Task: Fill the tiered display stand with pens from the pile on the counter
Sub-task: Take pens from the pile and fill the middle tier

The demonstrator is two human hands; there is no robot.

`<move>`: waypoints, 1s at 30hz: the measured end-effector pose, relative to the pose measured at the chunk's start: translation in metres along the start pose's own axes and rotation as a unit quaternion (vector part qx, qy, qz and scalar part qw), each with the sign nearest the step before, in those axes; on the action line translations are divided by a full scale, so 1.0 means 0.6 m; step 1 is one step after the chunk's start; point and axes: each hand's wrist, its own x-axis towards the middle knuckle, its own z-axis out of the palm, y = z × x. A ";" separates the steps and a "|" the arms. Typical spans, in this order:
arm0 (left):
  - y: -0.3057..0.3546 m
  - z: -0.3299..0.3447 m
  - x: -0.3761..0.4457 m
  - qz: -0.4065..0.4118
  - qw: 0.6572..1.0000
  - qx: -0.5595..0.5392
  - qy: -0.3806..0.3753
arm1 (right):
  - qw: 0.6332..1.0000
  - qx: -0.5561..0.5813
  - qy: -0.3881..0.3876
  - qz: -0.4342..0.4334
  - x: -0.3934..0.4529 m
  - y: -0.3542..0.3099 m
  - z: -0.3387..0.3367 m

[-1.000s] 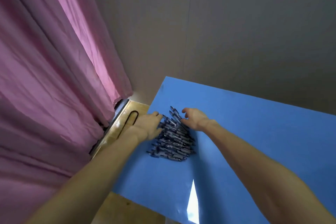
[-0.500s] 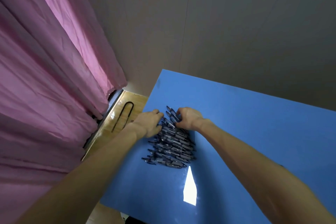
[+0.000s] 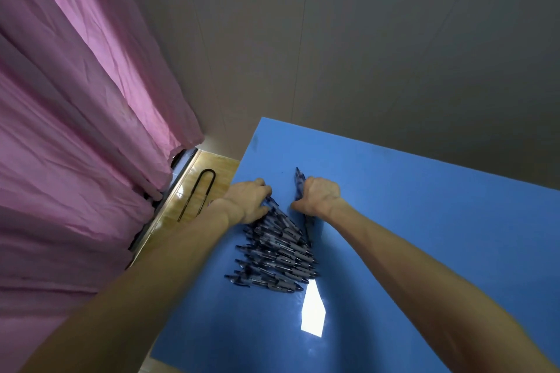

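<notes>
From my feed I see the pile of pens [image 3: 274, 248] lying on the smooth, glossy blue counter [image 3: 424, 236], a fan of slim dark-blue barrels with translucent sections and darker clips, stacked roughly parallel and crossing at the far end. Any print on the barrels is too small for me to read. The right hand [image 3: 319, 195] is curled into a fist around a small bundle of pens [image 3: 299, 182], whose dark tips stick out beyond the knuckles toward the wall while the other ends trail out under the wrist. The left hand [image 3: 250, 200] rests on the far left edge of the pile with its fingers bent down over the pens; I cannot tell whether it actually grasps any. A bright patch of reflected light [image 3: 313, 310] sits on the counter just nearer than the pile. Left of the blue surface runs a strip of varnished wood [image 3: 194, 188] with a thin black wire loop [image 3: 198, 194] lying on it. A creased pink curtain [image 3: 75, 130] hangs in soft folds on the left, and a plain matte grey wall [image 3: 363, 39] stands behind
</notes>
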 end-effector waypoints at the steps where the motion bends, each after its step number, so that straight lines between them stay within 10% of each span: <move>1: 0.003 -0.002 0.005 0.003 1.000 -0.002 0.000 | 1.000 0.004 0.016 0.006 -0.001 0.006 0.003; 21: 0.035 0.008 0.024 0.026 0.994 -0.102 0.023 | 0.985 0.065 -0.159 -0.006 -0.018 0.071 -0.004; 30: 0.028 0.004 0.016 0.053 0.994 -0.096 0.007 | 0.997 0.066 -0.032 -0.003 -0.014 0.050 0.030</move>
